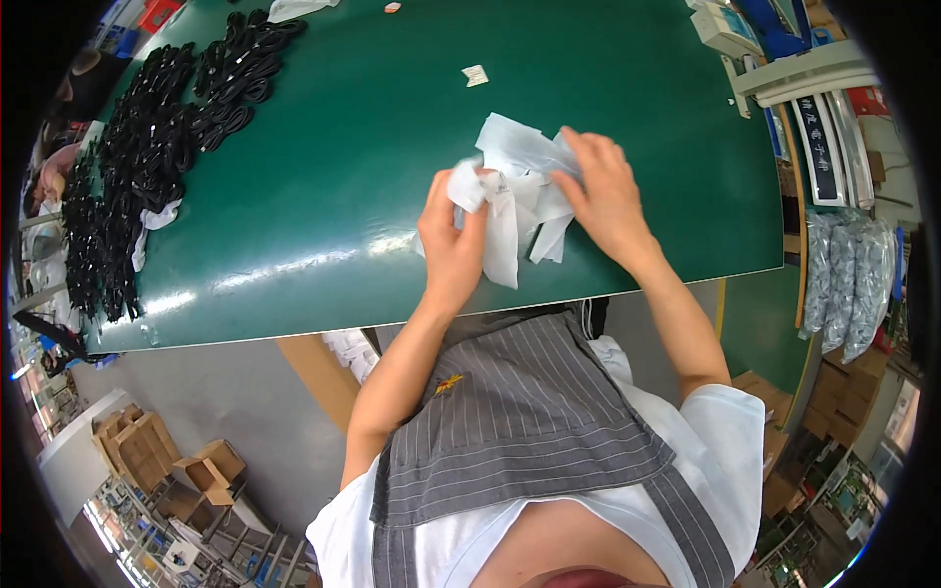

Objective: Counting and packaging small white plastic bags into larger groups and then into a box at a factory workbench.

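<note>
We list one bunch of thin white strips (503,245), overlapping beyond count, over the glossy green desk (338,186); left hand (452,247) pinching one crumpled white piece (467,186), right hand (610,201) curved at the bunch's edge, whether gripping we cannot tell.

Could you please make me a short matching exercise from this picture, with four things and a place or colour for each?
1. Black cables
2. White strips
3. Apron
4. Tabletop

A. Grey with pale stripes
B. Gathered at the left hand and right hand
C. Green and glossy
D. Heaped toward the picture's left side

Pairs: 1-D, 2-B, 3-A, 4-C
</note>
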`<state>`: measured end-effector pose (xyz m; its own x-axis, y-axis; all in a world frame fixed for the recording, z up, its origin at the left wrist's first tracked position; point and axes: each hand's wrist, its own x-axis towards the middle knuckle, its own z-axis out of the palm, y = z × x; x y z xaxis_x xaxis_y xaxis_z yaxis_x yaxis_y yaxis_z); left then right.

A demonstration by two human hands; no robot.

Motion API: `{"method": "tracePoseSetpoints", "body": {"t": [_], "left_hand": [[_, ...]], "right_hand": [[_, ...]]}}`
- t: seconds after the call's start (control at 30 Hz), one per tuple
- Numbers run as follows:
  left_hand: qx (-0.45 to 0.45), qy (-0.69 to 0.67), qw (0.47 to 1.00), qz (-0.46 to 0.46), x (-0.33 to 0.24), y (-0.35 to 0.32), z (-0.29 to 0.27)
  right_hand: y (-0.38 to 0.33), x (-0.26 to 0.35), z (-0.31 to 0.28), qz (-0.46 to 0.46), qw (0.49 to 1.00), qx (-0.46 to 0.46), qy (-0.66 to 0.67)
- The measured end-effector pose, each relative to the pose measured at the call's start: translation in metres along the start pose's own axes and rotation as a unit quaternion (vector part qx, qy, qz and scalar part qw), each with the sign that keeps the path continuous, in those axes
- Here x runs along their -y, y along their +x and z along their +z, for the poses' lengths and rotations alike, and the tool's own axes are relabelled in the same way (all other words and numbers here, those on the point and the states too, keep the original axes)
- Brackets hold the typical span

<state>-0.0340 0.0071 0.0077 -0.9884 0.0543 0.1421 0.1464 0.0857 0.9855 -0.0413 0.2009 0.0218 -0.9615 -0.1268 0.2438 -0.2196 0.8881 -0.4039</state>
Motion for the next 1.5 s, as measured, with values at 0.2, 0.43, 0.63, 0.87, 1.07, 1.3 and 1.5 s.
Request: {"method": "tracePoseSetpoints", "body": {"t": [0.2,0.43,0.63,0.87,1.07,1.3,1.5], "left_hand": [[0.046,-0.286,0.946,-0.146,-0.03,-0.004,-0.015],[-0.022,-0.208,0.963,-0.17,-0.023,-0.023,-0.027],[0.001,-0.163,0.967,-0.197,-0.012,-0.027,-0.034],[-0.021,-0.298,0.92,-0.252,-0.019,-0.022,-0.037],[0.046,-0.234,0.954,-0.179,-0.026,-0.033,-0.042],[-0.102,-0.156,0.964,-0.19,-0.019,-0.036,-0.06],[-0.216,-0.205,0.954,-0.043,-0.034,-0.008,-0.094]], "right_hand": [[0.011,0.07,-0.024,-0.003,0.921,0.042,0.387],[0.007,0.09,0.019,0.125,0.77,0.183,0.599],[0.011,0.094,0.037,0.13,0.773,0.045,0.619],[0.021,0.092,0.019,0.105,0.886,-0.021,0.45],[0.019,0.092,0.019,0.093,0.906,-0.072,0.407],[0.018,0.085,0.021,0.026,0.892,-0.092,0.442],[0.014,0.082,0.005,-0.016,0.871,-0.062,0.486]]}}
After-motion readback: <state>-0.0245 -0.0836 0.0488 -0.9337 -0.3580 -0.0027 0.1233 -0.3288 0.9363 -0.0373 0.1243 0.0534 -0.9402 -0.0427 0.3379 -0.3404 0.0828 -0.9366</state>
